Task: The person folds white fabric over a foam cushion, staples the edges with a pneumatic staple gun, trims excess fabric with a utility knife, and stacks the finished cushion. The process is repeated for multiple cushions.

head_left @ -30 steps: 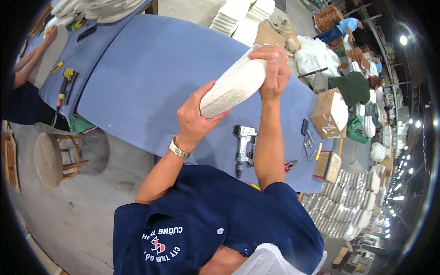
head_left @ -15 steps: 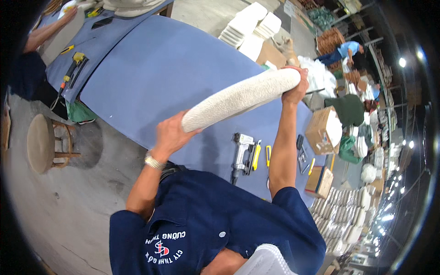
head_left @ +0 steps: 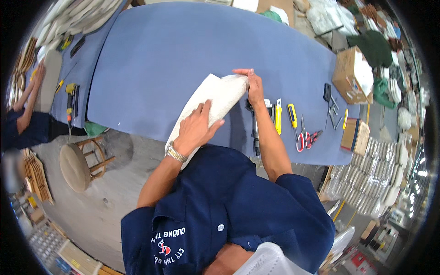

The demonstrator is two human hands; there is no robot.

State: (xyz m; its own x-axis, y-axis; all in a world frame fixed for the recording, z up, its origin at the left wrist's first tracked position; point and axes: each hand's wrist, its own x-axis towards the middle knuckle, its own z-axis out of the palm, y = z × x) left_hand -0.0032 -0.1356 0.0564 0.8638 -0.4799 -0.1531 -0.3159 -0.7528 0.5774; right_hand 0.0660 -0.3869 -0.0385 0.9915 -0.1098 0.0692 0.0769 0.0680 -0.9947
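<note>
A cream-white, fabric-covered seat cushion (head_left: 225,97) is tilted between my hands at the table's near edge, its lower end close to my shirt. My left hand (head_left: 196,128) lies flat across its face with the fingers spread. At the cushion's far right end, my right hand (head_left: 255,89) grips the rounded edge, index finger stretched along the top. A staple gun (head_left: 255,133) lies partly hidden behind my right forearm. Just right of that forearm are a yellow utility knife (head_left: 278,118), a yellow-handled screwdriver (head_left: 292,114), red-handled scissors (head_left: 300,140) and red-handled pliers (head_left: 313,139).
The blue table (head_left: 156,59) stretches ahead. Cardboard boxes (head_left: 352,75) stand at its right, with plastic-wrapped cushions (head_left: 366,176) beyond. A round stool (head_left: 75,167) is at lower left. At the far left a co-worker's hands (head_left: 35,85) rest near a pad, beside another staple gun (head_left: 70,103).
The cushion has come down and nearer my body, turning steeper. My left hand has gone from gripping its end to lying on its face; my right hand still holds the other end.
</note>
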